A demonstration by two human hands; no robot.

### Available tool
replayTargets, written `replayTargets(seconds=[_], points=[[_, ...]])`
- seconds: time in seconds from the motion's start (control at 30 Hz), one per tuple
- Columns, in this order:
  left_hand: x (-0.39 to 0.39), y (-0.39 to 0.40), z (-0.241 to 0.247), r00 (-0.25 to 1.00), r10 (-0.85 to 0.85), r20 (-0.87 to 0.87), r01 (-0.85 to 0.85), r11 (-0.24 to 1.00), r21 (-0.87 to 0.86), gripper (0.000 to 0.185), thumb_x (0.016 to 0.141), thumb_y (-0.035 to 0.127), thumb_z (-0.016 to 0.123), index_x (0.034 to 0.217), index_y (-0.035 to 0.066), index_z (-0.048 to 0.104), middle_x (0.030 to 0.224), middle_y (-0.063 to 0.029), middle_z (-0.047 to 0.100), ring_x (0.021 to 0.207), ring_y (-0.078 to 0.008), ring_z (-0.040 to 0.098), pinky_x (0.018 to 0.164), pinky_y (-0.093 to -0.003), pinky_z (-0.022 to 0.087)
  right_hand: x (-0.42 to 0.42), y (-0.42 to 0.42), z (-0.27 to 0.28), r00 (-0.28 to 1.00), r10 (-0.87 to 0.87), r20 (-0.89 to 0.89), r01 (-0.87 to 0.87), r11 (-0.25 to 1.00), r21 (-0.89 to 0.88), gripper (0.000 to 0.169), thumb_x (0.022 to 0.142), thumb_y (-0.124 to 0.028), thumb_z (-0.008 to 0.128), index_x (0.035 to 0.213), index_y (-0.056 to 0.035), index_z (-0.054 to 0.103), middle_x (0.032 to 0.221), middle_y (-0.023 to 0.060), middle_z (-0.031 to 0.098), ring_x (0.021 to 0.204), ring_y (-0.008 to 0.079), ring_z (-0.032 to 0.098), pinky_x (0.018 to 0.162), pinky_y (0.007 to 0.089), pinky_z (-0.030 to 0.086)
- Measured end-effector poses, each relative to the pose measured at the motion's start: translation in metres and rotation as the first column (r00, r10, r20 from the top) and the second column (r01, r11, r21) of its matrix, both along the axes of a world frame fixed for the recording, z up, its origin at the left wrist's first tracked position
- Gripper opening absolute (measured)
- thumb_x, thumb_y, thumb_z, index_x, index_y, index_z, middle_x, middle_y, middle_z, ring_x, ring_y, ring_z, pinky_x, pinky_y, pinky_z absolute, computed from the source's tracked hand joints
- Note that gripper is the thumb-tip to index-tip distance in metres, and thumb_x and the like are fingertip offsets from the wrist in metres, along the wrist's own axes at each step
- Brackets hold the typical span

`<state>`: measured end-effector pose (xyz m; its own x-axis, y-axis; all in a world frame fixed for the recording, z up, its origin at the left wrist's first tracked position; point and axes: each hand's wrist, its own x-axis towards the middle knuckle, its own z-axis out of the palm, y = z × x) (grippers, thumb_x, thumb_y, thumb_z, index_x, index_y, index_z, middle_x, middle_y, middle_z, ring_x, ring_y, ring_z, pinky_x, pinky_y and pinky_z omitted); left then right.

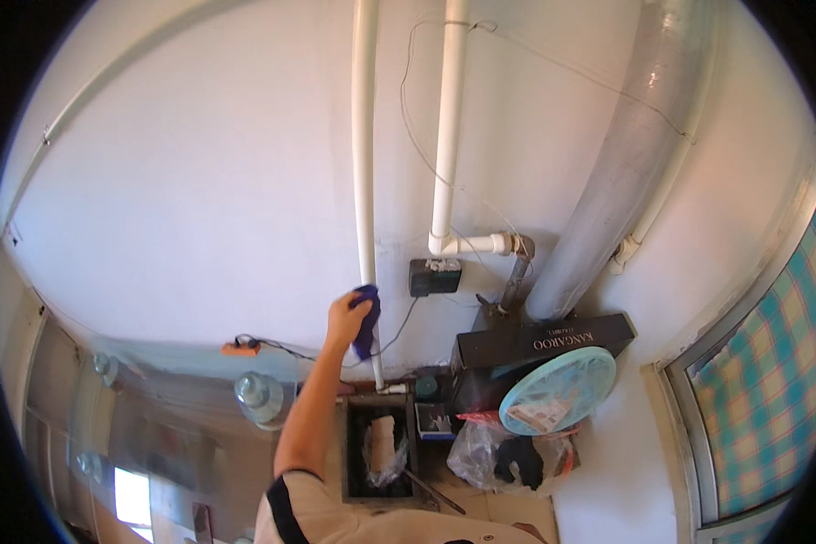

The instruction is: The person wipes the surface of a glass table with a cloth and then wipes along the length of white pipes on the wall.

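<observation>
My left hand (347, 319) grips a dark purple cloth (367, 326), raised in front of me on my bent-forward arm. The cloth lies against the lower part of a white vertical pipe (365, 170) that runs down the wall. My fingers curl over the cloth's upper half, and its lower end hangs along the pipe. A short white fitting (396, 389) meets the pipe's foot, above a dark open-topped box (345, 449). A piece of brown cardboard (382, 442) and clear plastic lie in that box. My right hand is out of view.
A black wall-mounted box (435, 277) trails a cable near the pipe. To the right stand a thick grey pipe (605, 163), a long black carton (544, 340) with writing, a round turquoise lid (602, 381) and a plastic bag (472, 452). An orange power strip (241, 349) and clear jar (257, 398) are left.
</observation>
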<state>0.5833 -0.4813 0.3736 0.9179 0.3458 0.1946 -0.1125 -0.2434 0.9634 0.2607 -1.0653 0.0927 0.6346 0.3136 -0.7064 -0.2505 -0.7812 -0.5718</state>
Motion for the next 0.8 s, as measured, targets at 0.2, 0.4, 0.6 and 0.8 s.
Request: replayTargets(seconds=[0.2,0.4,0.6,0.8], points=[[-0.082,-0.029,0.016,0.938,-0.259,-0.232,0.268,0.963,0.007,0.030,0.085,0.015,0.070,0.109,-0.001,0.064,0.094,-0.0053,0.066,0.082,-0.0139,0.061,0.076,-0.0286,0.051,0.052,0.075,0.100,0.975,0.071,0.210,-0.097,0.988,0.118,0.036,0.094,-0.035,0.059,0.112,-0.0044,0.065,0.106,0.0043,0.068,0.099,0.0204,0.065,0.089,0.0350,0.050],[-0.151,-0.144,0.078,0.640,-0.767,-0.046,0.725,0.622,-0.296,0.038,0.090,0.011,0.065,0.126,0.006,0.056,0.113,-0.0028,0.060,0.103,-0.0114,0.054,0.091,-0.0263,0.044,0.093,0.147,0.216,0.788,-0.493,-0.369,0.582,0.399,0.709,0.043,0.095,-0.035,0.056,0.130,-0.0119,0.050,0.119,0.0059,0.061,0.110,0.0291,0.059,0.091,0.0402,0.049],[-0.174,-0.213,0.058,0.416,-0.909,-0.010,0.875,0.397,0.278,0.033,0.086,0.009,0.064,0.119,0.007,0.057,0.141,-0.0183,0.044,0.128,-0.0341,0.045,0.107,-0.0407,0.035,0.120,0.200,0.248,0.810,-0.339,-0.478,0.512,0.013,0.859,0.048,0.096,-0.042,0.040,0.136,-0.0162,0.041,0.139,0.0090,0.044,0.128,0.0275,0.044,0.108,0.0489,0.035],[-0.183,-0.211,0.044,0.581,-0.812,-0.045,0.708,0.478,0.521,0.026,0.080,0.011,0.068,0.102,0.005,0.056,0.144,-0.0202,0.034,0.131,-0.0415,0.037,0.106,-0.0454,0.036,0.114,0.201,0.294,0.669,-0.104,-0.736,0.726,-0.124,0.677,0.068,0.083,-0.025,0.066,0.141,-0.0093,0.035,0.135,0.0101,0.045,0.123,0.0270,0.048,0.104,0.0441,0.042]])
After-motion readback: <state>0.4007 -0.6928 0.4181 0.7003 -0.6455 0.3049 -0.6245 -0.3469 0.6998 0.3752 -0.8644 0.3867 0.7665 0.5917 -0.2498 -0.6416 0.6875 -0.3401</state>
